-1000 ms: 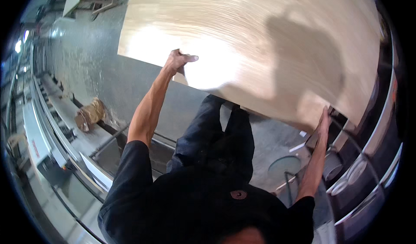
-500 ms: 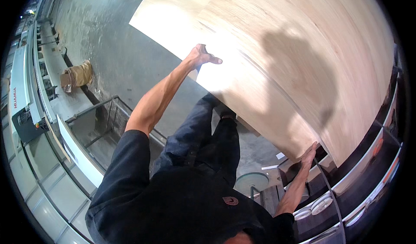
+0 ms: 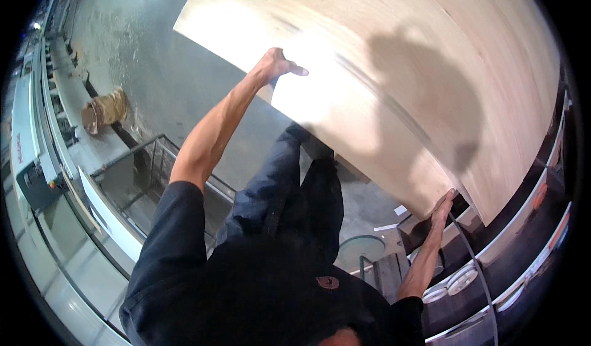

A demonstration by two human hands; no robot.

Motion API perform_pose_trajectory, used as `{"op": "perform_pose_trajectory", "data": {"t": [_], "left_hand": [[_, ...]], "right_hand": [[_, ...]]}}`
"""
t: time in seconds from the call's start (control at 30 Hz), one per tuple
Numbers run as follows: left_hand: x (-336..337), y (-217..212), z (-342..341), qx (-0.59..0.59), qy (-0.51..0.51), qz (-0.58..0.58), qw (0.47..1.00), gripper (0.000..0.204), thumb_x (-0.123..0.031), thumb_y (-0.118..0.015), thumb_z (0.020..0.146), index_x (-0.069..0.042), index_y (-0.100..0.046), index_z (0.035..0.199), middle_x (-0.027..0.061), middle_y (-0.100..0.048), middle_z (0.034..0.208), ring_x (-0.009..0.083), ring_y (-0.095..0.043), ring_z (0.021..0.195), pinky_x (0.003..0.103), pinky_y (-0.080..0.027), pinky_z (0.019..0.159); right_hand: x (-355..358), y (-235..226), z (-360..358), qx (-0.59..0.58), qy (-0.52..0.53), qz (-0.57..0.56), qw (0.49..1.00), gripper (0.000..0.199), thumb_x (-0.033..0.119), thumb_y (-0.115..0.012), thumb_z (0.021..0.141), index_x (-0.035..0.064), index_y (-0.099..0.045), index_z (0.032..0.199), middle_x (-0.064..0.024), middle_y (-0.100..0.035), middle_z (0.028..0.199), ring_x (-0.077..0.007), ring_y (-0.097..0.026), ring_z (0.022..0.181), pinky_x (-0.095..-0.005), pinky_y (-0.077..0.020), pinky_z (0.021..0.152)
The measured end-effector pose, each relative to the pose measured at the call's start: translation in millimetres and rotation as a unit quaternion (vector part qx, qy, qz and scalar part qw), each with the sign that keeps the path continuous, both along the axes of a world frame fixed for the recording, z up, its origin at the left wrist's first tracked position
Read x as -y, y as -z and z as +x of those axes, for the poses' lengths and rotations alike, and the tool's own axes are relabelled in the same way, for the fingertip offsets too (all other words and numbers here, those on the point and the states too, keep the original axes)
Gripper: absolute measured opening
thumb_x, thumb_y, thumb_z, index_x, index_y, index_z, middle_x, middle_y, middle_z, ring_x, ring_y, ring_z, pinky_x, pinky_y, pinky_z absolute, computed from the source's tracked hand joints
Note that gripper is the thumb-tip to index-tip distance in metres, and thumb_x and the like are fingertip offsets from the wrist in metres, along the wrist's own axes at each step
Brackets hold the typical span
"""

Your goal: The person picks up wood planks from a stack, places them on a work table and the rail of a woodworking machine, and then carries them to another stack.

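Observation:
A pale wooden board [image 3: 360, 121] with a long straight near edge lies slanted in front of me, over a larger pale wood panel [image 3: 511, 81]. My left hand [image 3: 277, 67] grips the board's near edge, thumb on the upper face and the other fingers hidden below. At the board's right end, my right hand [image 3: 442, 207] is closed on the corner, its fingers partly out of sight. A dark gap or shadow runs along the board's far edge, widest toward the right. Bright glare washes out the wood beside my left hand.
Right of the wood stands a dark rack [image 3: 523, 241] with curved-looking rails and white wheels [image 3: 462, 279]. A metal frame [image 3: 160, 161] and a long machine [image 3: 28, 131] line the left, with a brown wrapped roll [image 3: 104, 109] nearby. Below sits a round glass-like disc [image 3: 362, 249].
Both hands and the board appear slightly higher in the picture, my left hand also a little further left. The dark line along the board's far edge looks wider. Both grips stay the same.

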State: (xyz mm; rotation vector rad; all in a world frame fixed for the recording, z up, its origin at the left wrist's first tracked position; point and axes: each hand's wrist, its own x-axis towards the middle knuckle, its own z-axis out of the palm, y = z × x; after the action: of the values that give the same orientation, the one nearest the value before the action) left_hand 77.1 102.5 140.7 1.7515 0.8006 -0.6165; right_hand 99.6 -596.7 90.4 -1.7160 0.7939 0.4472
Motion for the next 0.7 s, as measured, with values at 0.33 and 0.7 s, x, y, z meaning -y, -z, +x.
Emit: {"op": "perform_pose_trajectory", "data": {"t": [0.33,0.7], "left_hand": [[149,17,-104,0.146,-0.471,-0.086,0.866,0.089,-0.034,-0.084,0.068,0.010,-0.039,0.132,0.0260,-0.055,0.123,0.0326,-0.055,0.114,0.042,-0.043,0.101],[194,40,-67,0.227,-0.624,-0.167,0.729,0.070,-0.014,-0.084,0.064,0.008,-0.048,0.119,0.0193,-0.062,0.108,0.0263,-0.063,0.096,0.036,-0.054,0.083]], "right_hand": [[0,-2,14,-0.012,-0.096,0.124,0.987,0.067,0.054,-0.037,0.097,0.0027,-0.039,0.139,-0.0100,-0.045,0.140,-0.0277,-0.043,0.128,-0.0410,-0.0318,0.108],[59,9,32,-0.076,-0.136,0.131,0.979,0.073,0.063,-0.026,0.095,0.0095,-0.033,0.144,-0.0094,-0.039,0.145,-0.0302,-0.037,0.132,-0.0450,-0.0291,0.110]]}}
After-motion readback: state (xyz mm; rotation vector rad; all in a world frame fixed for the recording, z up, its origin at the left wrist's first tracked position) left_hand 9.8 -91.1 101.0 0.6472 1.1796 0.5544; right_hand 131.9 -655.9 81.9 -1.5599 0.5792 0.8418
